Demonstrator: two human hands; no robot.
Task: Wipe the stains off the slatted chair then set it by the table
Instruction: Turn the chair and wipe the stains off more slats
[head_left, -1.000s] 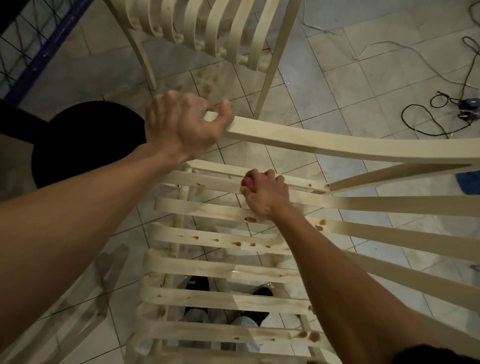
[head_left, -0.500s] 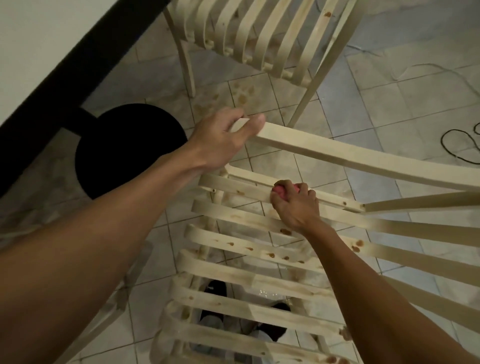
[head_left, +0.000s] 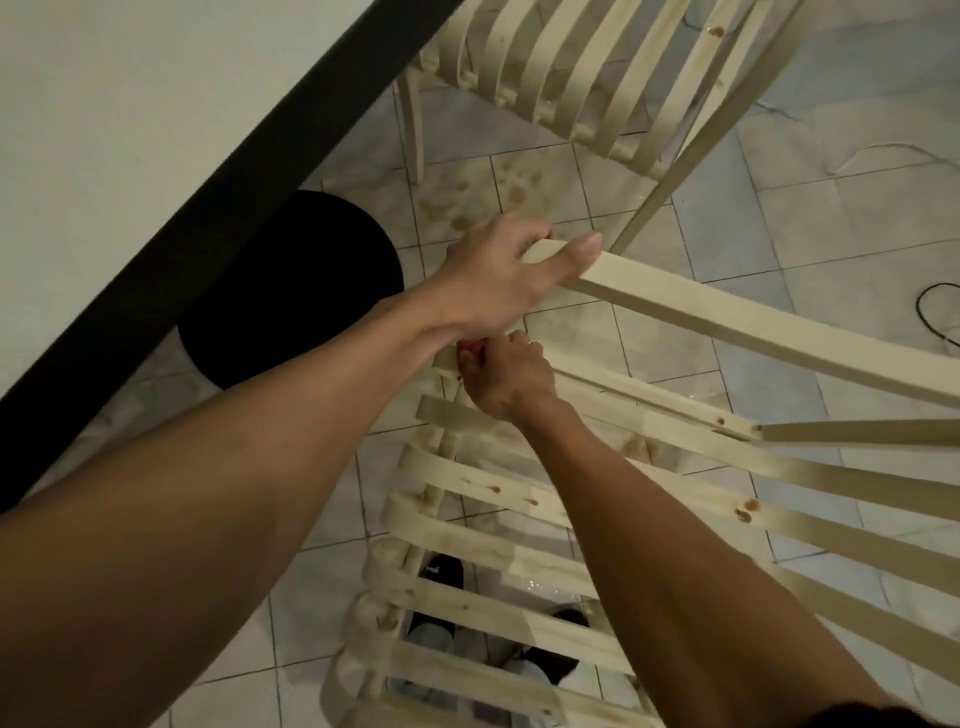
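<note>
A pale wooden slatted chair (head_left: 701, 499) stands below me, its seat slats dotted with brown stains (head_left: 744, 510). My left hand (head_left: 498, 280) grips the end of the chair's top rail (head_left: 727, 317). My right hand (head_left: 506, 376) is closed on a small red cloth (head_left: 474, 347) and presses it on the far-left end of a back seat slat, just under my left wrist. Most of the cloth is hidden by my fingers. The white table (head_left: 130, 114) with a dark edge fills the upper left.
A second slatted chair (head_left: 597, 78) stands ahead beside the table. The table's round black base (head_left: 291, 291) sits on the tiled floor at left. Brown stains mark the tiles (head_left: 467, 202) between the chairs. A black cable (head_left: 935, 312) lies at far right. My feet show under the seat.
My right hand has slid the red cloth leftward along the slat toward its end, under my left wrist. The view has swung left, bringing the table in.
</note>
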